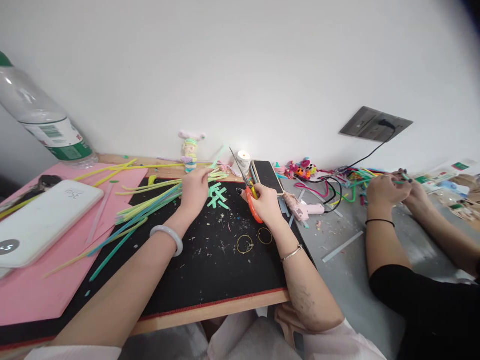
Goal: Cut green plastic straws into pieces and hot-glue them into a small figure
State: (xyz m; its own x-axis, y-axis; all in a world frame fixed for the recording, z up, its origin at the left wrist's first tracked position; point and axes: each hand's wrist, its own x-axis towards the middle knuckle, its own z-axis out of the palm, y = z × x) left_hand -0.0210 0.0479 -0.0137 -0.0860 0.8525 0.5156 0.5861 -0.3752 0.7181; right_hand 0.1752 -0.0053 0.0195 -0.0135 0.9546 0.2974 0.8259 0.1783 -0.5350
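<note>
My right hand (267,202) is closed round the orange handle of a pair of scissors (249,189), whose blades point up and away from me. Pinched in my left hand (195,190) is a pale green pipe cleaner (219,156), its free end slanting up toward the scissor tips. Just right of that hand lies a small heap of cut mint-green pipe cleaner pieces (216,196) on the black mat (210,272). Long yellow, blue and green pipe cleaners (144,210) spread out to its left. Two thin gold rings (245,244) rest on the mat below my right hand.
Left are a white power bank (56,215), pink sheets (48,300) and a plastic bottle (52,120). A small doll figure (189,152), white roll (243,162) and phone (267,176) stand or lie behind. Right are a corded pink glue gun (305,209) and a co-worker's hands (390,192).
</note>
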